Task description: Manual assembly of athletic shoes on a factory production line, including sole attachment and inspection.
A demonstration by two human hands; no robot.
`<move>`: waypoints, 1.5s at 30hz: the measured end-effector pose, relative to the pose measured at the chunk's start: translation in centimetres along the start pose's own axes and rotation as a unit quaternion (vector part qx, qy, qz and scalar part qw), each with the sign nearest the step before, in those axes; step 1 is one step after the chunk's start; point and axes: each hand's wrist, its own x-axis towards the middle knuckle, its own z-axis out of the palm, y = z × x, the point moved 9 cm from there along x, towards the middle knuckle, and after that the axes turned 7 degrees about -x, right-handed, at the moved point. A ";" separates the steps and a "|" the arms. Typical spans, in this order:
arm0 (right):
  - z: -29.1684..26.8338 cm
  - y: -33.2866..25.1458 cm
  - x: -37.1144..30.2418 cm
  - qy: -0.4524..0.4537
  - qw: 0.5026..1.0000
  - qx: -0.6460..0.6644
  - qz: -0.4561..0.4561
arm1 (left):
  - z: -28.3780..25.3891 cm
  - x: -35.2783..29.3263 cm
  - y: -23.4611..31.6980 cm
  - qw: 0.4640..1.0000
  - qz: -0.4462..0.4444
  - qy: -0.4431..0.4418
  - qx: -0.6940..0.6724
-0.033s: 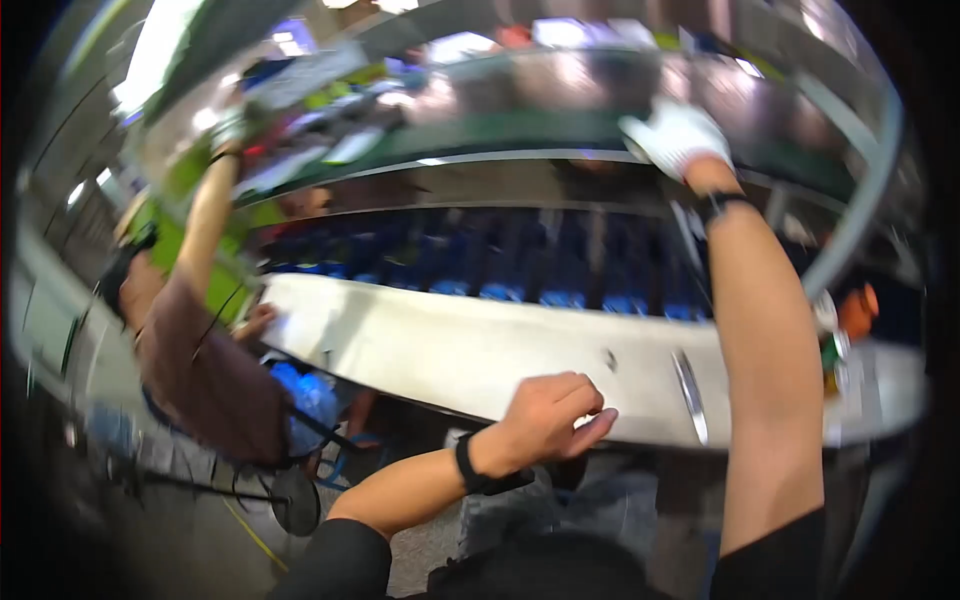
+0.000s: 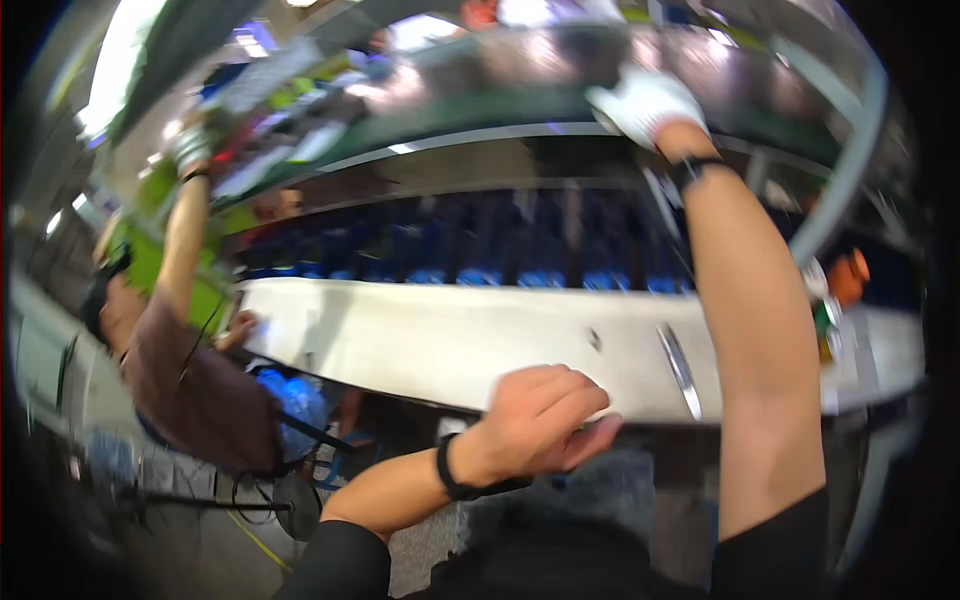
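Observation:
My left hand (image 2: 545, 415) is bare, with a black band at its wrist. It hovers at the near edge of the white worktop (image 2: 450, 345), fingers curled in and thumb a little apart; nothing shows in it. My right hand (image 2: 655, 108) wears a white glove and reaches far forward over the edge of the dark green belt (image 2: 480, 140). Its thumb points left, but motion smears the fingers, and I cannot tell whether they hold anything. Silver tweezers (image 2: 679, 370) lie on the worktop beside my right forearm. Left of them is a tiny dark piece (image 2: 595, 340).
At the left, a seated person (image 2: 200, 390) stretches a gloved hand (image 2: 190, 148) toward the belt. Several dark blue bins (image 2: 480, 235) line the space behind the worktop. An orange-topped bottle (image 2: 850, 278) stands right of my forearm, near a grey curved post (image 2: 850, 170).
The whole view has shifted slightly, so the worktop and belt appear higher and further left. Both my hands keep much the same pose.

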 end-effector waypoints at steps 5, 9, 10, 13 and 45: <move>-1.5 -1.6 -0.9 -0.048 0.996 -0.021 0.072 | -3.8 4.0 7.4 0.995 0.012 0.045 -0.088; 0.6 0.3 -0.2 -0.016 0.994 -0.046 0.094 | -2.7 6.3 6.2 0.985 -0.142 -0.058 -0.074; 0.7 0.5 -0.2 -0.007 0.995 -0.045 0.090 | -2.6 6.6 5.1 0.984 -0.157 -0.057 -0.066; 1.3 -0.3 1.1 0.017 0.990 -0.130 0.051 | -1.9 6.4 3.4 0.978 -0.138 -0.039 -0.153; 2.0 2.4 1.2 0.178 0.973 -0.024 0.143 | -11.7 -10.6 -42.4 0.862 -0.215 -0.249 0.385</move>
